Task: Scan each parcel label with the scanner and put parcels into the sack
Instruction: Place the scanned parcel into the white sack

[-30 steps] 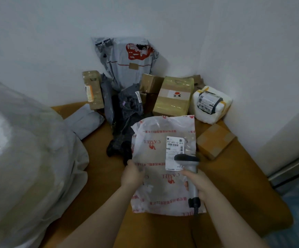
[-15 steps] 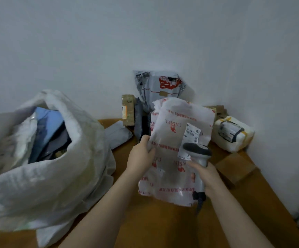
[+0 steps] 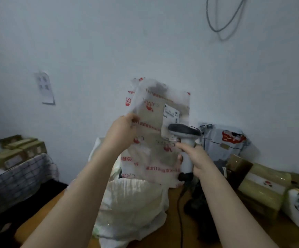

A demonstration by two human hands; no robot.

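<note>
Scanning seemed the step in hand: fingers of the left hand (image 3: pixel 121 133) pinched the white, red-printed plastic mailer (image 3: pixel 155 154), raised over the white woven sack (image 3: pixel 132 199). Fingers of the right hand (image 3: pixel 197 158) gripped the grey handheld scanner (image 3: pixel 184 131) at the paper label (image 3: pixel 172 113). Next, probably, lowering the mailer into the sack.

Person's body, head view. Left forearm (image 3: pixel 77 194) and right forearm (image 3: pixel 234 208): bare along their whole visible length, from the lower frame edge to the wrist, with a smooth, rounded outline that widens toward the camera. Left grip (image 3: pixel 122 133) and right grip (image 3: pixel 197 158): bare; fingers (image 3: pixel 131 117) short and rounded, finer detail lost to motion blur.
</note>
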